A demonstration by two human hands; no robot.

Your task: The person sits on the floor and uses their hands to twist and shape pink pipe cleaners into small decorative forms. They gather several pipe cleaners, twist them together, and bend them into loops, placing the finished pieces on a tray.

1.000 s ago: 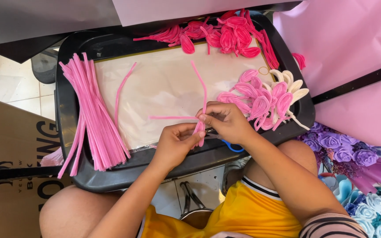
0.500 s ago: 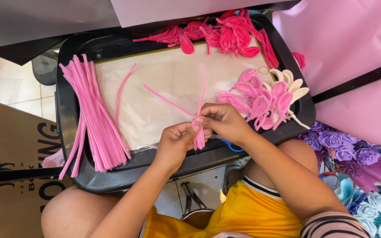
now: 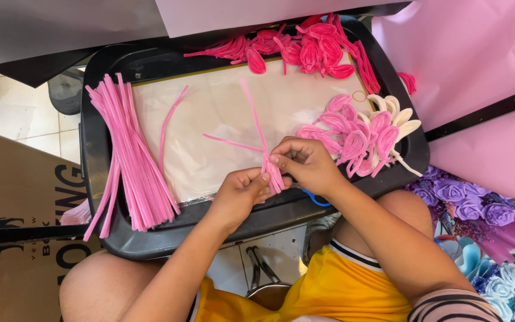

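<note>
Near the tray's [image 3: 99, 197] front edge, both hands, left [image 3: 241, 194] and right [image 3: 308, 164], pinch a pink pipe cleaner [image 3: 267, 164] at its folded loops, which look light, soft and easily bent, best gripped at the twist.

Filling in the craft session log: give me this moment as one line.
left hand: pinches pink pipe cleaner | right hand: pinches it too | black tray: on lap | loose stems: left side

Pipe cleaner [image 3: 256, 122]: long free end swung from 10 o'clock to ~12, short end now at 9-10; hands [image 3: 275, 179] w/ folded loop shifted slightly.
</note>
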